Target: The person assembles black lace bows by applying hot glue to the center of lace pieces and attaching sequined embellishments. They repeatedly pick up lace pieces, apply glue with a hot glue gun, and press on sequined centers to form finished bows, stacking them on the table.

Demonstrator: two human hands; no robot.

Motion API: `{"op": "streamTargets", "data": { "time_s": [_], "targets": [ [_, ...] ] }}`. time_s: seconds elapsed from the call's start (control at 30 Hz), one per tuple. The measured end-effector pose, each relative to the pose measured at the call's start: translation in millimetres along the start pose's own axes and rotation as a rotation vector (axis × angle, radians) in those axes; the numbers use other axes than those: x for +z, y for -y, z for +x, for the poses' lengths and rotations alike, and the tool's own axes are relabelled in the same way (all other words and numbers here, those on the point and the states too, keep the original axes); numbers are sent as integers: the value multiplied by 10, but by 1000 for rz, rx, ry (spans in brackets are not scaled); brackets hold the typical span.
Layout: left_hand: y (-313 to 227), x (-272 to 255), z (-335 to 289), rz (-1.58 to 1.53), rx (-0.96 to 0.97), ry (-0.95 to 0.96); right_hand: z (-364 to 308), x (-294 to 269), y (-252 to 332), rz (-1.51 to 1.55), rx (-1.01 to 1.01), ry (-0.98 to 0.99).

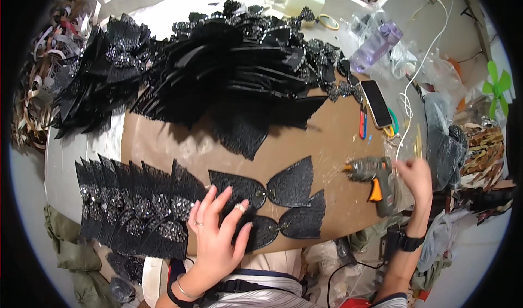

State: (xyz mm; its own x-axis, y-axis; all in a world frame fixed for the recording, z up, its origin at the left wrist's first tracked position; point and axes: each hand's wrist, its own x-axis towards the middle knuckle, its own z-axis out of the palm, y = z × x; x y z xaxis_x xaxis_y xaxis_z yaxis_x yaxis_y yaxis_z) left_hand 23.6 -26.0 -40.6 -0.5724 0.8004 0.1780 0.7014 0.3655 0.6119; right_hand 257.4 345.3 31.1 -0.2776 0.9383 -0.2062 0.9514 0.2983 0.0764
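Observation:
My left hand (220,229) lies flat with fingers spread over black textured bow-shaped pieces (294,221) at the table's front edge, hiding part of them. Left of it, a row of overlapping black bows (125,210) carries sparkling bead clusters at the centres. On the right, a dark grey glue gun (370,172) with an orange trigger lies on its side, nozzle to the left. My right hand (417,180) is at its rear end, fingertips pinched together beside a white cord (402,139). What they pinch is too small to make out.
A tall heap of black fabric pieces (229,74) and beaded bows (321,57) fills the back. At right lie a phone (376,104), a red-and-blue tool (363,123) and a purple bottle (376,46). Plastic bags (436,79) and a green fan (496,87) stand beyond.

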Motion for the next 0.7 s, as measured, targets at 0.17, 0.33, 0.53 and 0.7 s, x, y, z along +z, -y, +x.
{"op": "streamTargets", "data": {
  "time_s": [0.17,0.33,0.53,0.7],
  "targets": [
    [-60,65,96,-45,60,-5,1094,154,1136,840,-563,-23],
    [-123,15,140,-94,129,0,1552,302,1874,786,-216,92],
    [-84,-63,168,-173,135,-19,1552,485,1620,1084,-396,-78],
    [-241,-30,272,-299,246,-17,1245,473,1878,427,-786,-516]
  ]
}}
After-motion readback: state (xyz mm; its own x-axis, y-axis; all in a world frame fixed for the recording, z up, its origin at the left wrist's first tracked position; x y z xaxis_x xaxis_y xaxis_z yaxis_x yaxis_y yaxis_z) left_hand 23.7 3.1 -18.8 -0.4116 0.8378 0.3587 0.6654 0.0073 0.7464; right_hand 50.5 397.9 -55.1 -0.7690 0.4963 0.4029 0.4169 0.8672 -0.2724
